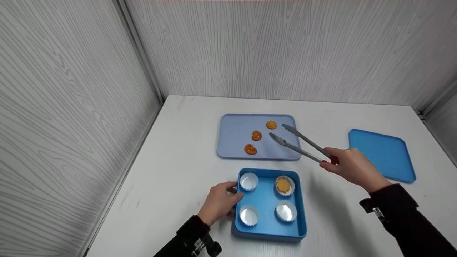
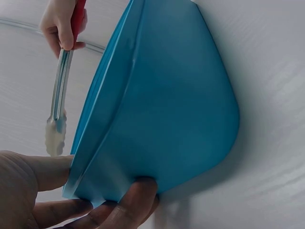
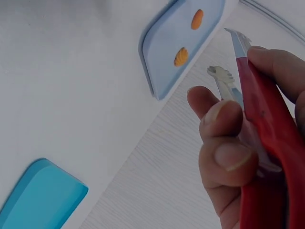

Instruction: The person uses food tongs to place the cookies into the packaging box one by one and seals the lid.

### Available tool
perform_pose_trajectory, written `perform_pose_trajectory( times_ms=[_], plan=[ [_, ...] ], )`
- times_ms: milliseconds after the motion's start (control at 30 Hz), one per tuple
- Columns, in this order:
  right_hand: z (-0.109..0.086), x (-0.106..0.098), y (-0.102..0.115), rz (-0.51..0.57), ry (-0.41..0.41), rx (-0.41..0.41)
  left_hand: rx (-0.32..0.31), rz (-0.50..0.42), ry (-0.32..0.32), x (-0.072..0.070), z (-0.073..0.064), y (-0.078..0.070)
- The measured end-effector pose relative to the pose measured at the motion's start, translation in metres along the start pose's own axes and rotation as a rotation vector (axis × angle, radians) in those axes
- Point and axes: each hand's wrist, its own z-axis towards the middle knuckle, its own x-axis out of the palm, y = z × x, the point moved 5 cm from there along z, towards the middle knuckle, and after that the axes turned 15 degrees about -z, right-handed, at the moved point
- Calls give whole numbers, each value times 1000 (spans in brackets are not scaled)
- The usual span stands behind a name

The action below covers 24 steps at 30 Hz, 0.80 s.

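My right hand (image 1: 351, 166) grips a pair of metal tongs (image 1: 307, 141) by their red handles (image 3: 267, 119). The tongs' arms are spread, with nothing between the tips, above the right part of a lavender tray (image 1: 232, 125). On that tray lie a swirled cookie (image 1: 271, 124) and two pretzel-shaped cookies, one upper (image 1: 256, 135) and one lower (image 1: 250, 149). My left hand (image 1: 221, 200) holds the left wall of a blue square box (image 2: 167, 95), thumb at the rim and fingers against the outside. Inside, white paper cups stand near the corners; the upper right cup (image 1: 291, 191) holds a yellowish cookie (image 1: 283, 185).
A flat blue tray (image 1: 382, 153) lies to the right, partly behind my right hand. The other cups, upper left (image 1: 249, 181), lower left (image 1: 249, 215) and lower right (image 1: 286, 211), show bare insides. Pale wood-grain panels (image 1: 278, 50) border the white table (image 1: 178, 153).
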Motion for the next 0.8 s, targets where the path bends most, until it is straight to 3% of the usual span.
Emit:
perform_pose_trajectory(
  times_ms=[467,800],
  plan=[
    [40,30,1,0,25,44,-17,-6,7,0,0,0],
    [56,44,-2,20,40,80,-17,-14,3,0,2,1]
  ],
)
